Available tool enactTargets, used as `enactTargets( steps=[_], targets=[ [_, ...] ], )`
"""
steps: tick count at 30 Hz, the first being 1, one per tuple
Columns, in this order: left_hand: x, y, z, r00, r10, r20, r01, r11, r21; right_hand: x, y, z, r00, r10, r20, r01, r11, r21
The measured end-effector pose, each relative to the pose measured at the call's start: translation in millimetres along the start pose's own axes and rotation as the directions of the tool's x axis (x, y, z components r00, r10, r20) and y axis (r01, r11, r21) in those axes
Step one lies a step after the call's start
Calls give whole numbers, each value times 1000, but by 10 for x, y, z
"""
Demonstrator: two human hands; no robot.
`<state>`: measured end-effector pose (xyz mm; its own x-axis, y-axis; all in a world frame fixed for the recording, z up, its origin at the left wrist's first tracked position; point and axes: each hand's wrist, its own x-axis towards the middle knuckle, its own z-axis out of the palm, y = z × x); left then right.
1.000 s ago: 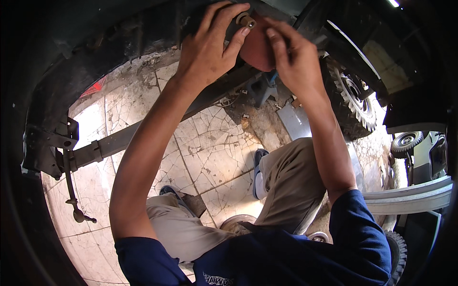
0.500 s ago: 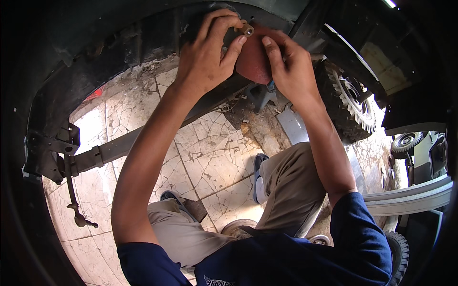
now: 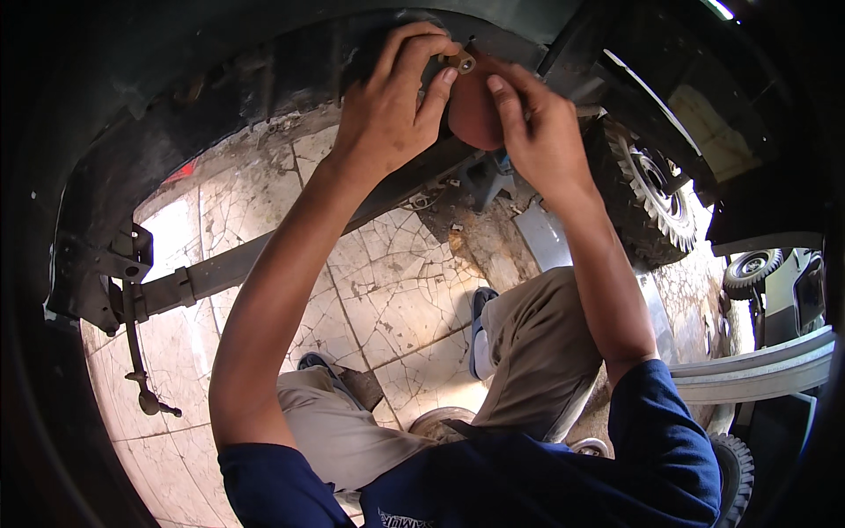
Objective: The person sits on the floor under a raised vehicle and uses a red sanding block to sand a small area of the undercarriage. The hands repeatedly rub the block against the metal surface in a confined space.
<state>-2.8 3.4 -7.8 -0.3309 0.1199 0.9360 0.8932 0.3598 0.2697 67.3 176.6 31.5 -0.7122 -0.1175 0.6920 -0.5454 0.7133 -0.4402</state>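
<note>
Left hand (image 3: 387, 119) is pinching a brassy bit (image 3: 466, 62) at the red sheet's (image 3: 475, 116) top edge, probably to steady it; right hand (image 3: 541, 132) pinches the sheet's right side, maybe against flopping.

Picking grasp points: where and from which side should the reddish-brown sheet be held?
Probably its right edge, from the person's right: the sheet looks broad and flat, with a rounded lower end, and the left hand and brass-coloured fitting crowd its upper left.

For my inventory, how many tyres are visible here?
3: one tyre past the right hand, another at far right, a third lower right beside the sleeve. Others may be hidden.
</note>
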Motion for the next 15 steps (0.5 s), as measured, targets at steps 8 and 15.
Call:
enactTargets(
  steps=[8, 15],
  targets=[
    [5, 48, -34, 997, -59, 39, 58, 997, 47, 4, 13, 9, 998, 67, 11, -67, 998, -11],
    [-9, 24, -47, 995, -60, 81, 56, 998, 41, 23, 33, -8, 1000, -8, 17, 9, 999, -32]
  ],
)
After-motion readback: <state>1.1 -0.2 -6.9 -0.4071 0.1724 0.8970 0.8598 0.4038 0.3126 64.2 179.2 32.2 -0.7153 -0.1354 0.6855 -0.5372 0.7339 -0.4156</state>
